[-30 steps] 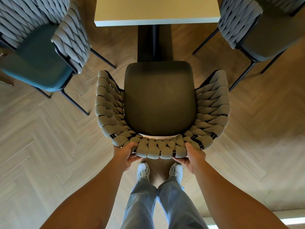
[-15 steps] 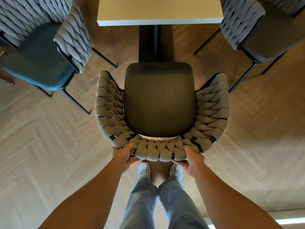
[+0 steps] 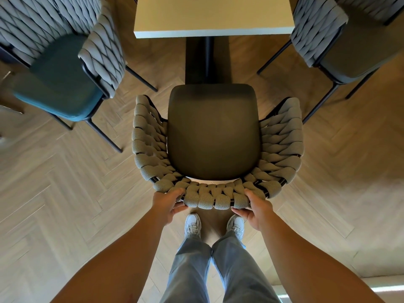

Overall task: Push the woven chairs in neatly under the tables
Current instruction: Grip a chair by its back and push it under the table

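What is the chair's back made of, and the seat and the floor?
Chair back: thick grey-green rope or cord, matte, woven in fat braids over a black frame, likely metal. Seat: smooth dark padding, maybe leather or vinyl. Floor: pale wood-look planks in herringbone; real wood or laminate, can't tell.

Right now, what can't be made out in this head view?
- Table: far end cut off by the top edge.
- Blue chair: motion-blurred, backrest cut off top-left.
- Middle chair: legs hidden beneath its seat.
- Left hand, right hand: fingers partly tucked under the backrest.
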`<move>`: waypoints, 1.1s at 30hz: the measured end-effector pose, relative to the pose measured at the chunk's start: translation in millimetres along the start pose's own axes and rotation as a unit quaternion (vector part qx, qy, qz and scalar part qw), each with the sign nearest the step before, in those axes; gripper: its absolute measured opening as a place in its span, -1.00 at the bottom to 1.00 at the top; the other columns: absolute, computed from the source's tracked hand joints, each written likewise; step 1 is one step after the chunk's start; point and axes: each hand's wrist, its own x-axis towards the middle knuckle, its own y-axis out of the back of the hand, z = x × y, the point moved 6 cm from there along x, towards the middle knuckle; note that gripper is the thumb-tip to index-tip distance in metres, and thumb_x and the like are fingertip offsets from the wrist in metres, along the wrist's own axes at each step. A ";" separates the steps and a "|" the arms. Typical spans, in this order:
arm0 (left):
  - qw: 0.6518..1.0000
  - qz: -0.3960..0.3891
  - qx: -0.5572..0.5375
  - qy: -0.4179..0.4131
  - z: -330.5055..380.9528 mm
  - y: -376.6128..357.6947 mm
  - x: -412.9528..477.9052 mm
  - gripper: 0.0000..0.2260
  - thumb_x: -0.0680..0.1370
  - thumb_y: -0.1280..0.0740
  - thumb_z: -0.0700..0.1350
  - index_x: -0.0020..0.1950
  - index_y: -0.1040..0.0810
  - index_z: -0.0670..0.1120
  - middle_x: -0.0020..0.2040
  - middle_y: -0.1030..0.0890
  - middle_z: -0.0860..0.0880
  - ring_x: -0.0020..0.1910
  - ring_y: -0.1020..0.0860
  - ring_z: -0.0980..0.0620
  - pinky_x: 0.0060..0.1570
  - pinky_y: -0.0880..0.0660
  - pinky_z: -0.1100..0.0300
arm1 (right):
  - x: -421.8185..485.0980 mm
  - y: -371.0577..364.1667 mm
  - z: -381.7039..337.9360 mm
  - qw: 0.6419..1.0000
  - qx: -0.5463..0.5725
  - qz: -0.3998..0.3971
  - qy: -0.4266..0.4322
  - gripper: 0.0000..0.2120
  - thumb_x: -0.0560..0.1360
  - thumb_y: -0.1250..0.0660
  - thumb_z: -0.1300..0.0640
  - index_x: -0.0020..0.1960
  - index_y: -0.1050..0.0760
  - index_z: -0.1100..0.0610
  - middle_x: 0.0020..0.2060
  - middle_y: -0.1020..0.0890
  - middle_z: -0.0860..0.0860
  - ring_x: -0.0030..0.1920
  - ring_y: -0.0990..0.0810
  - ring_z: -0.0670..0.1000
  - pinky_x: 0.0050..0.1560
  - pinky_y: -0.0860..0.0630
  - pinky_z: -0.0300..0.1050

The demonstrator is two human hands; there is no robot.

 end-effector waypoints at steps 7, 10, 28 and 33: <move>0.998 0.062 0.010 0.015 6.5 4.9 -10.2 -0.49 0.51 -0.47 -0.24 0.39 -0.34 -0.10 0.13 -0.55 -0.17 -0.17 -0.70 -0.24 -0.24 -0.68 -0.08 | -8.0 3.6 -2.1 1.000 -0.017 0.022 0.010 -0.51 0.50 -0.48 0.22 0.34 -0.36 0.20 0.02 -0.59 0.27 -0.10 -0.65 0.30 -0.19 -0.69 0.23; 0.997 0.073 -0.004 0.001 13.1 12.7 -4.6 -0.25 0.50 -0.47 -0.27 0.53 -0.14 0.12 0.34 -0.41 -0.20 -0.20 -0.68 -0.28 -0.18 -0.66 -0.20 | -4.5 2.9 -7.0 0.998 -0.046 0.026 0.028 -0.56 0.56 -0.39 0.25 0.38 -0.33 0.16 0.16 -0.56 0.29 -0.11 -0.63 0.27 -0.34 -0.68 0.17; 0.991 0.116 0.050 -0.034 12.4 10.1 -2.2 -0.34 0.52 -0.43 -0.31 0.49 -0.22 0.07 0.35 -0.44 -0.17 -0.08 -0.67 -0.22 -0.23 -0.68 -0.10 | -5.2 9.8 -8.9 0.991 -0.121 0.009 0.063 -0.69 0.60 -0.35 0.15 0.28 -0.35 0.11 0.07 -0.62 0.22 -0.17 -0.73 0.22 -0.24 -0.70 0.08; 0.948 0.131 0.280 -0.080 16.1 -11.2 -23.2 -0.22 0.50 -0.35 -0.16 0.59 0.04 -0.19 0.33 -0.44 -0.20 0.15 -0.51 -0.22 -0.08 -0.57 -0.01 | -23.4 20.4 -16.1 0.941 -0.317 0.027 0.113 -0.69 0.62 -0.30 0.04 0.23 -0.40 0.23 -0.09 -0.68 0.21 -0.24 -0.76 0.16 -0.10 -0.71 0.15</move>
